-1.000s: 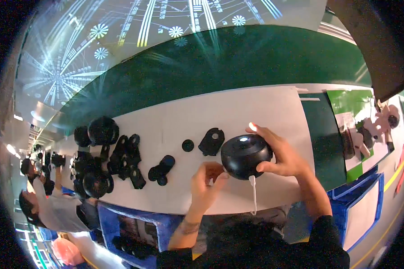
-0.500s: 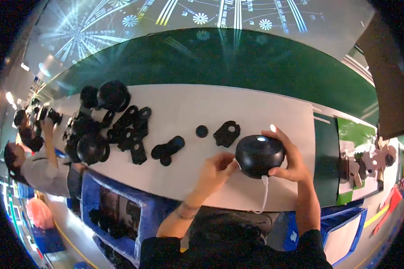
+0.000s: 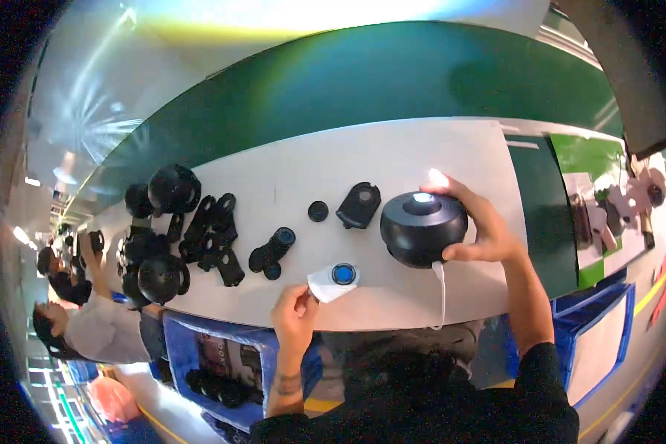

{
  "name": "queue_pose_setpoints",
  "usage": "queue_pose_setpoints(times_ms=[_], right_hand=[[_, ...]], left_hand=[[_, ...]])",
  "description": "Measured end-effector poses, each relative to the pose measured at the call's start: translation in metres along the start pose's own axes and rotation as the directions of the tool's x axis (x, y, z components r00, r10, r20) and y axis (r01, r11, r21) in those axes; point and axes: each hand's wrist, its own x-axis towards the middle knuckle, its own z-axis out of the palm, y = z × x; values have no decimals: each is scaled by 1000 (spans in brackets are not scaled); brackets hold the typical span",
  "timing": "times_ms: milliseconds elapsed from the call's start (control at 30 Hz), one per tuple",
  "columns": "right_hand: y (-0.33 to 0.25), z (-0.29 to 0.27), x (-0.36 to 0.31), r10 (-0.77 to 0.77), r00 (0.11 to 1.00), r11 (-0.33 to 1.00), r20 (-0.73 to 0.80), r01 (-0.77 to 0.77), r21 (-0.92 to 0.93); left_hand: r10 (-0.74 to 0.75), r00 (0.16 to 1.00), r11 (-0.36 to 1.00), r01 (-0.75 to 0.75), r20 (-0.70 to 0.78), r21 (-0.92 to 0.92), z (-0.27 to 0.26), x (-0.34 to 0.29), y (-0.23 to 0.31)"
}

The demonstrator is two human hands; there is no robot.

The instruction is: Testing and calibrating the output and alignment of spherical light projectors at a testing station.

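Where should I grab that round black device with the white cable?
Probably the right flank of the round black device, coming from the right: it bulges there, so a hand can spread around it, as the right hand does. The white cable leaves the lower front, so avoid that.

- A bare strip is running along the table's [image 3: 422, 148] far edge, reaching the far right corner.
- Black parts [image 3: 196, 240] are blocking the left end.
- A black globe [image 3: 422, 235] and the right grip [image 3: 490, 233] are obstructing the right end.
- Between a white sheet [image 3: 328, 290] and the globe's white cable [image 3: 442, 292], a gap is lying open by the near edge, a black plate [image 3: 358, 211] standing beyond.
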Motion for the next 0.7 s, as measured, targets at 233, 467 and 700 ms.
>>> queue_pose_setpoints(times_ms=[233,467,700], right_hand=[[0,-3,-8,-3,998,1000,-58,2,-13],[-8,0,-6,7,1000,1000,-28,-8,-27],[-13,-1,-6,20,999,999,-36,-22,-36]], left_hand=[[161,985,896,-173,63,410,0,5,21],[399,913,804,-394,86,445,40,81,59],[380,896,792,-443,229,420,70,122,53]])
